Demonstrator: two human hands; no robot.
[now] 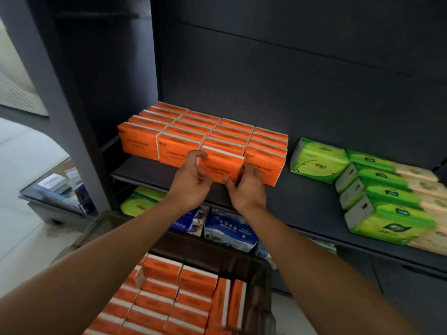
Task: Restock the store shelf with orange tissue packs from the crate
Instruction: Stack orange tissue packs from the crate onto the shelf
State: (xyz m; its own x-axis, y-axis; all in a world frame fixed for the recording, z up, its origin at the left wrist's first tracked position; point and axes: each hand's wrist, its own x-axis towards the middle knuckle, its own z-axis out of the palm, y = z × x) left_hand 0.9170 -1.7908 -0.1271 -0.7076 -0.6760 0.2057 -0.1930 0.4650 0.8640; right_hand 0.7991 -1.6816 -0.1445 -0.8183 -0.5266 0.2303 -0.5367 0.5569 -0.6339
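Note:
Several orange tissue packs (pixel 186 128) stand in tidy rows on the dark shelf (pixel 302 197). One orange pack (pixel 223 163) sits at the front of the third row, slightly forward of its neighbours. My left hand (pixel 193 180) grips its left end with curled fingers. My right hand (pixel 249 187) holds its right end, thumb under the front. Below my arms, a dark crate (pixel 261 281) holds several more orange packs (pixel 174 293).
Green tissue packs (pixel 377 189) fill the shelf's right side. The lower shelf holds a green pack (pixel 137 201) and blue-white packs (pixel 229 230). A grey upright post (pixel 60 105) stands at left, with a low cart (pixel 53 189) of goods on the pale floor.

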